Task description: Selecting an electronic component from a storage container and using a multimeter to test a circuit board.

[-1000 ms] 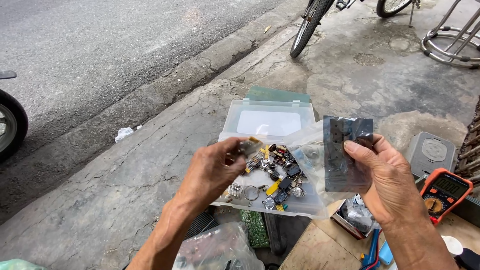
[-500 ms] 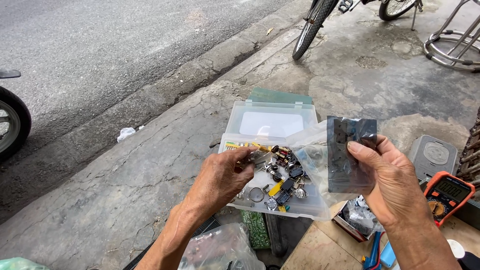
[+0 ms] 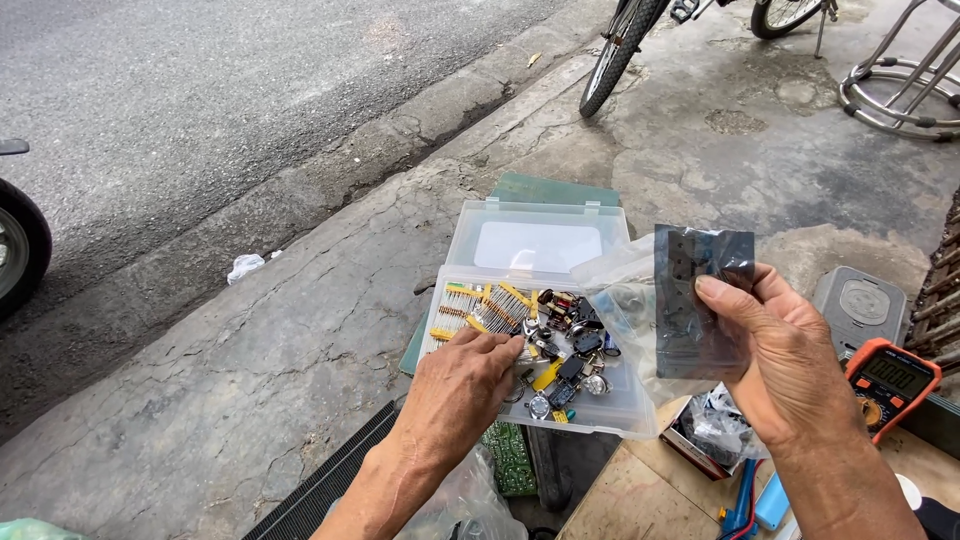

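- Soft, even daylight; bright without harsh sun.
- Shadows faint, only a dim one beneath the left hand (image 3: 460,385).
- Mild sheen on the clear plastic box (image 3: 535,250) lid beyond that hand.
- Focus sharp throughout; lines bend slightly near the edges.

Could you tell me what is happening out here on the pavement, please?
A person is sorting through small electronic parts. The left hand reaches into an open clear plastic organiser box of mixed small components, fingertips among them beside the striped resistors. The right hand holds up a dark translucent plastic bag together with a clear one. An orange multimeter lies to the right, and a bicycle wheel stands beyond.
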